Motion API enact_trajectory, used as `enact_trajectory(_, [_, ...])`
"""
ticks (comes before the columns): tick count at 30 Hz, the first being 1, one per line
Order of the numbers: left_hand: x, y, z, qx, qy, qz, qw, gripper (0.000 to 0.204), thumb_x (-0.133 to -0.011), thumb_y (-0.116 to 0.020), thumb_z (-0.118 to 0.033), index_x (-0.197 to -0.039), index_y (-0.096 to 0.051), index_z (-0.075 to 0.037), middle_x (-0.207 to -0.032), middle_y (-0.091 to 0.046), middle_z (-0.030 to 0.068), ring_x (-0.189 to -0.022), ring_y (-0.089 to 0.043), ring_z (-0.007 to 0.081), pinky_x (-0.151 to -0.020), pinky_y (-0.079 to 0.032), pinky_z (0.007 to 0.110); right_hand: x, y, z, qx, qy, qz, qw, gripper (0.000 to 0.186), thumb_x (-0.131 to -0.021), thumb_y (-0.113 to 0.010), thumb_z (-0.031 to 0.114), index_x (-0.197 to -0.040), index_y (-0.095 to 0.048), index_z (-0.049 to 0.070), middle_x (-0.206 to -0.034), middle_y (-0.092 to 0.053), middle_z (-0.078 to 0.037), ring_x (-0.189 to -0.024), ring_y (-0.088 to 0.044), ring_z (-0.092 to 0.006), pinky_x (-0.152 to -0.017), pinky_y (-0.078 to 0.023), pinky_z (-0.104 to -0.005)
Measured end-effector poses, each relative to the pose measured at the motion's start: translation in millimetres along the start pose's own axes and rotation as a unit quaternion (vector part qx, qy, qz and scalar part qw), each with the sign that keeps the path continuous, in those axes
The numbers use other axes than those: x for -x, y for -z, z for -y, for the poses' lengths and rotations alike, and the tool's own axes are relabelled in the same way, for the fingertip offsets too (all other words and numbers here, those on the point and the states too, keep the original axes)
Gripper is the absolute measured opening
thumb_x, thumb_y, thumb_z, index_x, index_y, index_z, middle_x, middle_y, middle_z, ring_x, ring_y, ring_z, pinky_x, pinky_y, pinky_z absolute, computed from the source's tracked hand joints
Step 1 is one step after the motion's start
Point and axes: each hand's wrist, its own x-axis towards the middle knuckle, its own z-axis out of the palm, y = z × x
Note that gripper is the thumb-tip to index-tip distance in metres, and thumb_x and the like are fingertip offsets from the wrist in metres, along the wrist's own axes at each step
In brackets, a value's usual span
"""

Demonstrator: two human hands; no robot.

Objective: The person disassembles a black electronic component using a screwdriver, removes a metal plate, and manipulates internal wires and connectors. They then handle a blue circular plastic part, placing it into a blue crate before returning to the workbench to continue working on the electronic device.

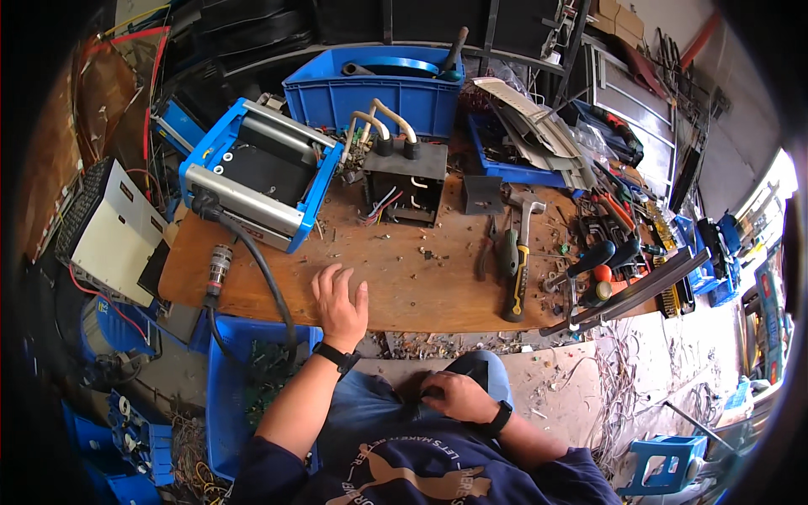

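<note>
My left hand (339, 305) rests with fingers apart on the front of the wooden bench (396, 286), right of a black cable with a metal connector (219, 269). My right hand (454, 396) is down at my lap, its fingers curled round something dark that I cannot make out. Behind my left hand stand a blue-and-silver frame (252, 174) and a dark metal box (404, 183) with cream tubes and loose wires. To the right lie pliers (488, 248), a hammer (526, 210) and a yellow-and-black handled tool (515, 295).
A blue crate (374, 101) stands at the back, beside a blue tray (522, 174) with grey sheets. Tools (614, 219) crowd the right end. A white-fronted unit (114, 236) is left, a blue bin (223, 396) below, a blue stool (661, 463) at lower right.
</note>
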Motion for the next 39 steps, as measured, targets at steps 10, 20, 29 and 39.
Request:
enact_trajectory(10, [22,69,-30,0.158,0.084,-0.051,0.983,0.025,-0.083,-0.062,-0.006,-0.107,-0.056,0.002,-0.1,-0.057,0.0173,-0.091,-0.055,0.032,-0.083,-0.044,0.038,-44,71,48,0.064,-0.002,-0.155,0.986,0.029,-0.079,-0.069,0.017,-0.104,-0.064,0.003,-0.085,-0.065,-0.014,-0.075,-0.064,-0.0266,-0.067,-0.051,-0.0351])
enact_trajectory(20, [148,149,26,0.19,0.28,-0.014,0.941,0.02,-0.08,-0.059,0.005,-0.1,-0.057,0.001,-0.084,-0.055,0.0091,-0.073,-0.051,0.0174,-0.069,-0.043,0.029,-241,187,114,0.325,0.081,-0.393,0.857,0.062,-0.076,-0.072,0.038,-0.118,-0.052,-0.002,-0.104,-0.063,-0.017,-0.101,-0.058,-0.0334,-0.086,-0.048,-0.0403])
enact_trajectory(29, [174,202,18,0.083,0.37,0.044,0.924,0.015,-0.084,-0.066,-0.007,-0.095,-0.06,0.001,-0.088,-0.059,0.0118,-0.078,-0.058,0.0221,-0.071,-0.046,0.032,-317,199,122,0.38,-0.171,-0.276,0.866,0.051,-0.076,-0.066,0.043,-0.11,-0.061,0.005,-0.107,-0.067,-0.015,-0.103,-0.063,-0.0312,-0.086,-0.051,-0.0409])
enact_trajectory(39, [198,227,25,0.083,0.33,0.021,0.94,0.019,-0.085,-0.065,-0.007,-0.103,-0.062,-0.001,-0.094,-0.061,0.0112,-0.081,-0.06,0.0201,-0.073,-0.048,0.03,-296,217,107,0.264,-0.125,-0.344,0.892,0.046,-0.078,-0.064,0.046,-0.093,-0.065,0.002,-0.093,-0.067,-0.021,-0.091,-0.064,-0.038,-0.08,-0.051,-0.0441])
